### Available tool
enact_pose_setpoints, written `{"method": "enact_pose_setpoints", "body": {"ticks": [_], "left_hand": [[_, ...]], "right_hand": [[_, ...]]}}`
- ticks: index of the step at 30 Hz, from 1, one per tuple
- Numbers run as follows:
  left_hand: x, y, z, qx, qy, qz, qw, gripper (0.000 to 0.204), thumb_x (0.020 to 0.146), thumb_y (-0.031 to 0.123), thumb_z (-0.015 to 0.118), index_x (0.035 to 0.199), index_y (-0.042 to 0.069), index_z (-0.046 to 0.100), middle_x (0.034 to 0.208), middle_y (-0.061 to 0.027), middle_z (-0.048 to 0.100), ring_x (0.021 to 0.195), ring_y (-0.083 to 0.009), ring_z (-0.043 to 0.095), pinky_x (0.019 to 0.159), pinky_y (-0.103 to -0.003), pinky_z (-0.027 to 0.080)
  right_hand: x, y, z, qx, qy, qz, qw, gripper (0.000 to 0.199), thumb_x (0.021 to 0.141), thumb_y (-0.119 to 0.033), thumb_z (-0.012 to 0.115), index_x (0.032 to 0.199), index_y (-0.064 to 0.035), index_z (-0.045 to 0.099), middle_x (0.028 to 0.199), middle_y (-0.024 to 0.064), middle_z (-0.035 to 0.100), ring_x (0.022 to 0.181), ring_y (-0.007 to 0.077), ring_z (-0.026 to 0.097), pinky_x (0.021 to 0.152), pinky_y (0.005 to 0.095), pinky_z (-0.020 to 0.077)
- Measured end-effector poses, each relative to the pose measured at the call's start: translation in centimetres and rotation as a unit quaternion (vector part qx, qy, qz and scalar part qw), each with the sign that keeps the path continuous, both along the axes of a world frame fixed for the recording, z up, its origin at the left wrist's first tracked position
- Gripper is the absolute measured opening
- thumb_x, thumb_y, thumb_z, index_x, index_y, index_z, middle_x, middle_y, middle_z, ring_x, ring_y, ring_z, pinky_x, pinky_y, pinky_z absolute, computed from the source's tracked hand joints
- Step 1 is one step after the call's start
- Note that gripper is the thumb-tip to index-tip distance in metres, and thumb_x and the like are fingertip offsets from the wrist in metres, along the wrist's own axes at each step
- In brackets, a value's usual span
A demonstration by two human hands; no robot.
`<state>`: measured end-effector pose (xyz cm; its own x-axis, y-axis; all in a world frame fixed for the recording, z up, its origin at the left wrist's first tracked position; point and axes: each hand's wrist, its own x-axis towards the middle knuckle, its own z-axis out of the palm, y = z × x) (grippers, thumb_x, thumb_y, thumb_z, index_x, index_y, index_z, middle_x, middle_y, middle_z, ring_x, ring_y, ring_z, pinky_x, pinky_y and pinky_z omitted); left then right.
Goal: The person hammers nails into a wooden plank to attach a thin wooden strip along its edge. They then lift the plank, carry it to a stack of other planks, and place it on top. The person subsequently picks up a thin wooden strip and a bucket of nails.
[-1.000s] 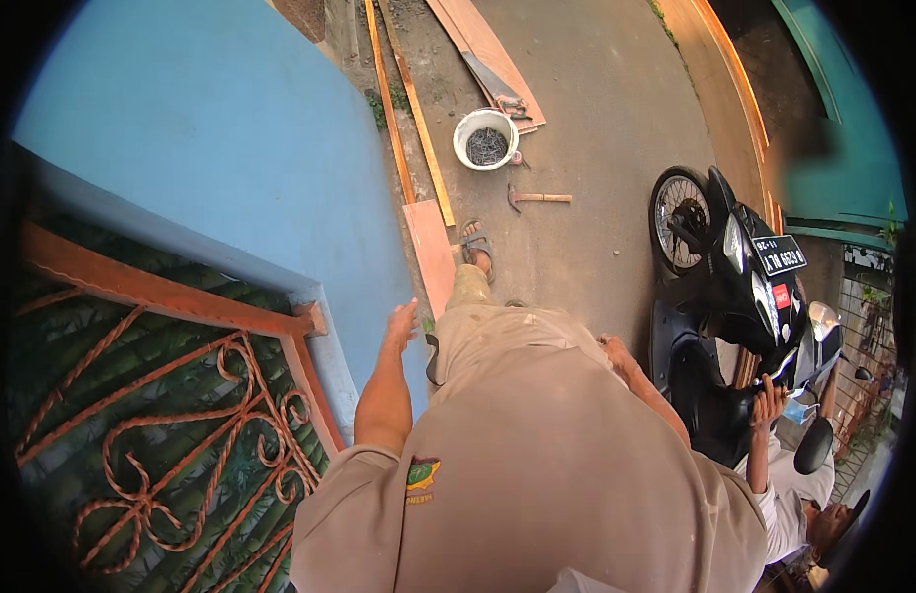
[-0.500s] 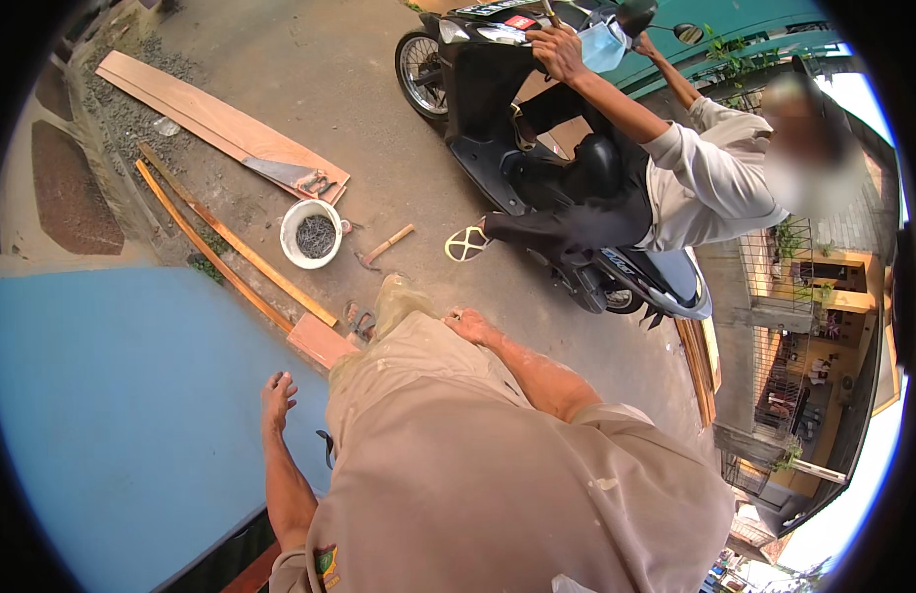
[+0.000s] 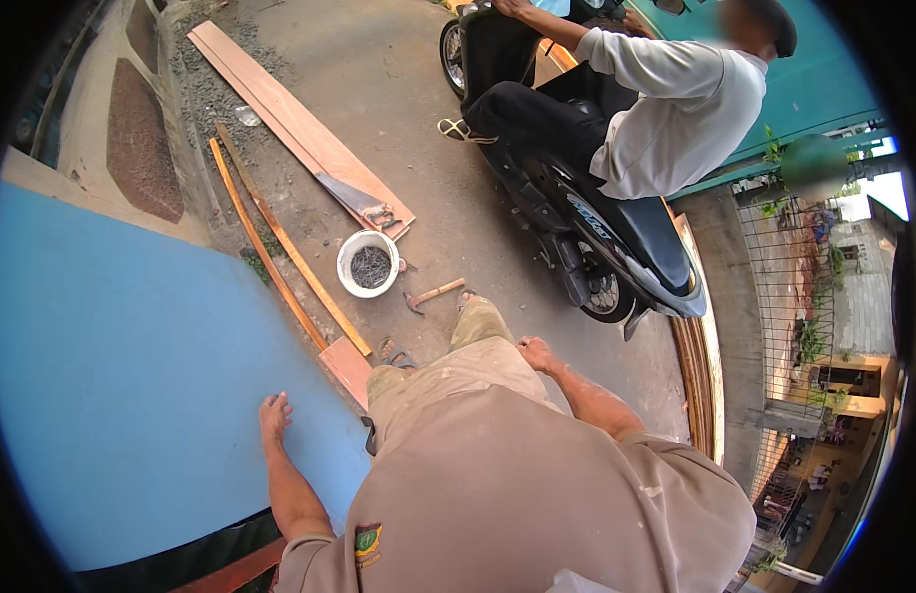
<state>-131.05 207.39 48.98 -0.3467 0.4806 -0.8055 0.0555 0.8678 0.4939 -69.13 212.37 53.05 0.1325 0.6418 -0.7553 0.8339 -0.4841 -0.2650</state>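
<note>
Left hand (image 3: 274, 413) lies flat, grip released, on smooth blue wall (image 3: 132, 395); right hand (image 3: 537, 353) loosely curled — grasping nothing.

The single view sat on the person's head and looked steeply down over their own shirt and trousers toward the ground. It was a wide fisheye with a dark round rim, and straight edges bowed near that rim. The white bucket (image 3: 369, 264) lay near the picture's middle, well below the lens. Left of the bucket the blue wall (image 3: 132, 395) stood close to the camera; right of the bucket a motorbike (image 3: 596, 237) with a rider was farther off.
</note>
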Motion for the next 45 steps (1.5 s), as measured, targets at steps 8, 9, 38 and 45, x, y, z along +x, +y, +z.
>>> {"method": "enact_pose_setpoints", "body": {"ticks": [8,9,38,45], "left_hand": [[11.3,-2.9,-4.1,-0.095,-0.030,0.105,0.989,0.061,0.089,0.035,0.060,0.135,0.001,0.041,0.125,-0.0185,0.055,0.104,-0.0302,0.060,0.074,-0.042,0.048],[13.7,-2.4,-3.9,-0.123,-0.040,0.070,0.989,0.062,0.088,0.035,0.060,0.135,0.000,0.040,0.124,-0.0185,0.055,0.104,-0.0307,0.060,0.075,-0.043,0.048],[50.7,15.1,3.4,-0.185,-0.068,0.279,0.940,0.061,0.083,0.029,0.069,0.128,-0.007,0.048,0.105,-0.0206,0.065,0.088,-0.0244,0.066,0.068,-0.036,0.053],[45.5,21.0,-3.5,-0.065,-0.132,0.269,0.952,0.061,0.084,0.027,0.067,0.130,-0.007,0.046,0.109,-0.0192,0.063,0.093,-0.0232,0.065,0.064,-0.032,0.052]], "right_hand": [[18.6,19.4,5.5,0.264,-0.268,-0.013,0.927,0.087,0.084,-0.057,0.057,0.141,0.0027,0.030,0.146,0.0253,0.030,0.137,0.0375,0.026,0.110,0.0472,0.0269],[22.9,23.3,5.8,0.280,-0.312,-0.008,0.908,0.087,0.084,-0.055,0.057,0.144,-0.0001,0.025,0.150,0.0212,0.024,0.141,0.0348,0.018,0.108,0.0549,0.0248],[8.6,66.5,-12.5,-0.022,0.037,0.441,0.896,0.071,0.086,-0.041,0.063,0.138,-0.0010,0.038,0.134,0.0270,0.045,0.126,0.0409,0.043,0.104,0.0444,0.0382],[15.6,51.6,-8.6,-0.201,0.040,0.114,0.972,0.071,0.091,-0.057,0.040,0.107,0.0082,0.064,0.100,0.0249,0.065,0.097,0.0339,0.062,0.085,0.0433,0.0479]]}}
